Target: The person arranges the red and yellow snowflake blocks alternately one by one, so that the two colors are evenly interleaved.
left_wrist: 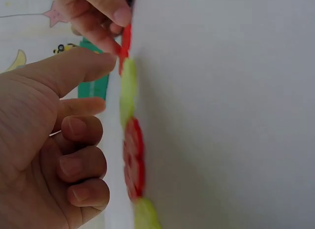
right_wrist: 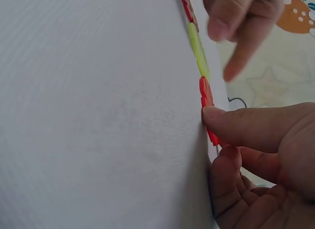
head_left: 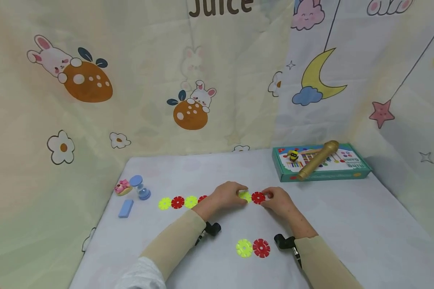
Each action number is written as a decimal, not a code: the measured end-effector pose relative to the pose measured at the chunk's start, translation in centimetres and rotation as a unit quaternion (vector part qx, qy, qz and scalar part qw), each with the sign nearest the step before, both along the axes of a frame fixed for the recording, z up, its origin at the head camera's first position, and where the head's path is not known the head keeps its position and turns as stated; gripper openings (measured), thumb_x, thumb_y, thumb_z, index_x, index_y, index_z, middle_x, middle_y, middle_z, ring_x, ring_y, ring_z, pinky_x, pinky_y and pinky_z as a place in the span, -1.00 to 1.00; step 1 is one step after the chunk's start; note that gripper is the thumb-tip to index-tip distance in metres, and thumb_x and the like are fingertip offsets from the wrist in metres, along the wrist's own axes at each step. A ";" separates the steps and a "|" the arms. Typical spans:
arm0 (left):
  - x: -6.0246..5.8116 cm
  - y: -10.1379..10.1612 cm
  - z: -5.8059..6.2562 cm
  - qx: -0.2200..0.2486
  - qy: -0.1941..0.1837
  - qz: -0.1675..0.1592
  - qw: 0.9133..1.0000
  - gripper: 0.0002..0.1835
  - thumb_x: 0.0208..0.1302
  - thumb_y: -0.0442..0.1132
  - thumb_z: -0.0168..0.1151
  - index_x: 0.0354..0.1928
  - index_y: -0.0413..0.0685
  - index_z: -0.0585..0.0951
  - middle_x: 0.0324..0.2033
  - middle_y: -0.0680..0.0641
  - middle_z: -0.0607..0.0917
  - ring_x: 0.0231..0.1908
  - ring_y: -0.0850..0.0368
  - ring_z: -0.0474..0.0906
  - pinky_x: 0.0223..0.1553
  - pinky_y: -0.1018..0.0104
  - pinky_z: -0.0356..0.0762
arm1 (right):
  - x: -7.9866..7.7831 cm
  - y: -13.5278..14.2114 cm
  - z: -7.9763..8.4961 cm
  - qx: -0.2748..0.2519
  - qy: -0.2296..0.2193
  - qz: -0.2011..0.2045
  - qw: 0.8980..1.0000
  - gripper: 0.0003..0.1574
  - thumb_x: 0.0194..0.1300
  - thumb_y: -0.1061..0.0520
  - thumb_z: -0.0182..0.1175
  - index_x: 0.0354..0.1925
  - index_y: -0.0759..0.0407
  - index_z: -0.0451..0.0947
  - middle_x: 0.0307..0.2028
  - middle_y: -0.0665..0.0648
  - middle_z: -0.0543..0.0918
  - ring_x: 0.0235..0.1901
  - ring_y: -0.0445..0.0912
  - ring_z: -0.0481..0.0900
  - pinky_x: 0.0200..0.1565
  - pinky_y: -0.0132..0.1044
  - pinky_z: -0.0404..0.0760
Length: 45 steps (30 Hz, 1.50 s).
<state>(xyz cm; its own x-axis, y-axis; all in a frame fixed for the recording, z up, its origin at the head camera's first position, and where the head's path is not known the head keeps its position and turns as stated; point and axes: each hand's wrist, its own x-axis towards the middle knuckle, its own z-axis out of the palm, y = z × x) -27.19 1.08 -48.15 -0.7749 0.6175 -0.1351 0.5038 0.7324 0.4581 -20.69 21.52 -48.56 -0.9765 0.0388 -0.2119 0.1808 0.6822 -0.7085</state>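
Note:
A row of yellow and red notched plastic discs lies on the white table. At its right end, my right hand (head_left: 280,202) pinches a red disc (head_left: 258,198) by its edge between thumb and forefinger; the right wrist view shows the thumb on that red disc (right_wrist: 207,93). My left hand (head_left: 227,195) is beside the neighbouring yellow disc (head_left: 245,196), thumb and forefinger spread apart around it. In the left wrist view these fingers stand off the yellow disc (left_wrist: 128,88), and the other fingers curl loosely. The left arm and hand cover the row's middle.
Nearer me lie another yellow disc (head_left: 244,248) and red disc (head_left: 261,248), side by side. On the left stand a blue hourglass (head_left: 141,188), a pink figurine (head_left: 123,187) and a blue block (head_left: 125,208). A gold microphone-shaped stick (head_left: 317,160) lies across a green box (head_left: 359,175) at back right.

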 end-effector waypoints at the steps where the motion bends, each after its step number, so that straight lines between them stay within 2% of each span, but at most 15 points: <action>1: -0.1 0.3 0.1 0.002 -0.001 -0.002 1.000 -0.45 0.10 0.08 0.34 0.17 0.19 0.56 -0.15 0.14 0.64 -0.26 0.26 0.46 -0.26 0.34 0.46 | -0.1 -0.1 -0.1 -0.002 -0.001 -0.001 1.000 -0.51 0.15 0.16 0.33 0.06 0.24 0.52 -0.16 0.19 0.47 -0.15 0.03 0.36 -0.17 -0.16 0.47; 5: -0.3 2.1 0.0 0.017 0.004 -0.015 1.000 -0.46 0.10 0.07 0.34 0.15 0.12 0.58 -0.19 0.11 0.65 -0.30 0.27 0.45 -0.33 0.39 0.45 | -0.3 -0.3 -0.3 -0.010 0.004 -0.010 1.000 -0.50 0.14 0.15 0.35 0.05 0.24 0.53 -0.15 0.20 0.46 -0.14 0.04 0.35 -0.18 -0.17 0.47; 8: -0.4 3.0 -0.7 0.028 0.007 -0.022 0.999 -0.51 0.11 0.05 0.34 0.10 0.09 0.61 -0.21 0.14 0.66 -0.31 0.29 0.44 -0.35 0.44 0.42 | -0.5 -0.4 -0.5 -0.017 0.011 -0.009 1.000 -0.51 0.14 0.15 0.34 0.04 0.26 0.53 -0.16 0.19 0.47 -0.15 0.03 0.36 -0.20 -0.18 0.46; 11: -0.3 3.1 -1.3 0.041 0.005 -0.020 0.999 -0.55 0.14 0.02 0.33 0.07 0.08 0.64 -0.24 0.17 0.66 -0.32 0.30 0.43 -0.36 0.47 0.41 | -0.8 -0.4 -0.6 -0.015 0.015 0.001 1.000 -0.51 0.14 0.14 0.33 0.04 0.25 0.53 -0.18 0.17 0.47 -0.17 0.01 0.36 -0.22 -0.18 0.46; 14: -0.2 2.9 -1.5 0.051 -0.002 -0.014 0.999 -0.55 0.13 0.03 0.34 0.08 0.09 0.63 -0.26 0.18 0.66 -0.33 0.29 0.43 -0.36 0.46 0.41 | -0.4 -0.4 -0.3 -0.010 0.005 0.009 1.000 -0.48 0.15 0.12 0.32 0.08 0.24 0.49 -0.22 0.15 0.47 -0.21 0.00 0.38 -0.25 -0.19 0.45; 18: -0.1 2.7 -1.7 0.048 -0.007 -0.006 0.999 -0.53 0.13 0.06 0.34 0.10 0.15 0.62 -0.20 0.19 0.66 -0.29 0.30 0.42 -0.32 0.45 0.41 | 1.7 -0.7 0.7 -0.020 -0.009 0.015 1.000 -0.49 0.17 0.11 0.31 0.07 0.21 0.47 -0.29 0.12 0.46 -0.29 -0.03 0.40 -0.31 -0.24 0.46; 22: 0.0 2.6 -1.7 0.047 -0.007 -0.001 0.999 -0.53 0.13 0.06 0.33 0.11 0.18 0.61 -0.09 0.18 0.65 -0.24 0.31 0.42 -0.27 0.43 0.40 | 4.9 -1.6 1.2 -0.037 -0.010 0.034 0.999 -0.62 0.11 0.09 0.37 -0.09 0.12 0.55 -0.36 0.06 0.47 -0.35 -0.06 0.42 -0.37 -0.29 0.49; 25: 0.0 2.5 -1.7 0.053 -0.010 -0.001 0.999 -0.53 0.13 0.05 0.34 0.11 0.17 0.61 -0.09 0.17 0.65 -0.25 0.30 0.43 -0.29 0.42 0.41 | 7.3 -2.8 1.1 -0.028 -0.006 0.093 0.995 -0.66 0.05 0.01 0.42 -0.19 0.05 0.58 -0.41 0.02 0.47 -0.39 -0.10 0.42 -0.40 -0.32 0.49; 28: 0.0 2.5 -1.8 0.057 -0.008 -0.003 0.998 -0.53 0.12 0.05 0.35 0.10 0.17 0.62 -0.11 0.20 0.65 -0.26 0.33 0.42 -0.31 0.45 0.40 | 9.1 -4.6 1.0 0.018 0.017 0.165 0.986 -0.55 -0.03 -0.14 0.44 -0.22 0.04 0.58 -0.40 -0.03 0.45 -0.41 -0.15 0.39 -0.41 -0.34 0.46; 31: 0.0 2.5 -1.8 0.061 0.002 -0.006 0.998 -0.54 0.12 0.04 0.34 0.10 0.16 0.62 -0.15 0.19 0.65 -0.28 0.33 0.42 -0.33 0.46 0.40 | 9.9 -6.2 0.8 0.083 0.050 0.201 0.975 -0.46 -0.13 -0.23 0.47 -0.26 0.04 0.58 -0.38 -0.07 0.42 -0.42 -0.19 0.36 -0.38 -0.34 0.43; 35: 0.1 2.7 -1.7 0.065 0.004 -0.009 0.998 -0.55 0.14 0.03 0.33 0.10 0.15 0.62 -0.17 0.18 0.65 -0.28 0.30 0.41 -0.34 0.45 0.39 | 9.9 -7.4 0.6 0.122 0.035 0.202 0.971 -0.46 -0.20 -0.21 0.51 -0.35 0.04 0.53 -0.37 -0.08 0.38 -0.42 -0.20 0.34 -0.32 -0.29 0.44; 38: 0.2 2.9 -1.7 0.067 -0.008 -0.008 0.998 -0.54 0.14 0.03 0.33 0.11 0.16 0.61 -0.16 0.20 0.65 -0.27 0.32 0.41 -0.33 0.45 0.39 | 9.7 -7.6 0.8 0.091 0.004 0.206 0.974 -0.50 -0.17 -0.13 0.52 -0.39 0.02 0.45 -0.44 -0.07 0.38 -0.45 -0.19 0.34 -0.36 -0.29 0.41; 41: 0.3 3.1 -1.8 0.067 -0.014 -0.008 0.998 -0.53 0.13 0.04 0.34 0.11 0.17 0.61 -0.19 0.22 0.64 -0.27 0.32 0.41 -0.34 0.45 0.40 | 9.6 -7.1 1.3 0.017 -0.007 0.212 0.977 -0.59 -0.08 -0.01 0.49 -0.41 0.03 0.43 -0.52 -0.06 0.43 -0.50 -0.18 0.38 -0.43 -0.31 0.41; 43: 0.3 3.3 -1.8 0.069 -0.015 -0.009 0.997 -0.54 0.12 0.05 0.34 0.09 0.18 0.62 -0.22 0.22 0.64 -0.29 0.31 0.41 -0.36 0.44 0.40 | 9.3 -6.5 1.9 -0.033 -0.014 0.195 0.980 -0.65 -0.03 0.05 0.46 -0.39 0.05 0.45 -0.55 -0.04 0.48 -0.53 -0.16 0.44 -0.47 -0.31 0.43; 45: 0.3 3.4 -1.9 0.066 -0.013 -0.013 0.998 -0.55 0.13 0.06 0.33 0.09 0.18 0.63 -0.24 0.21 0.63 -0.31 0.30 0.42 -0.37 0.43 0.40 | 8.7 -5.5 2.6 -0.068 -0.022 0.153 0.986 -0.68 0.02 0.09 0.43 -0.31 0.08 0.49 -0.51 0.00 0.52 -0.53 -0.13 0.50 -0.46 -0.29 0.49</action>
<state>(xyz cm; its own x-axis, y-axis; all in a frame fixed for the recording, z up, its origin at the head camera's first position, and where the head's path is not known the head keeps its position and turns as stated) -26.88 4.48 -50.00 -0.7563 0.6503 -0.0710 0.5084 0.6526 0.5619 -12.00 16.05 -45.94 -0.9278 -0.2880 -0.2371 0.0135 0.6092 -0.7929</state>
